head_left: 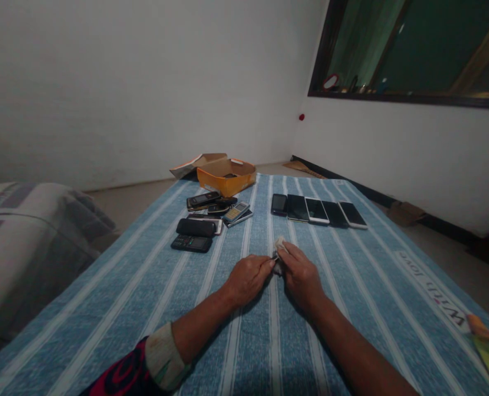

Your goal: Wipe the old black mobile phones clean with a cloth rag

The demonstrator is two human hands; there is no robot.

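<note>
Hands (248,279) pinching white cloth (280,247), phones (316,211) lined up beyond

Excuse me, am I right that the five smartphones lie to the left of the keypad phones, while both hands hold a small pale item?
Not quite: the head view shows the five smartphones to the right of the keypad phones, not the left. The left hand and right hand do hold the small pale item.
</note>
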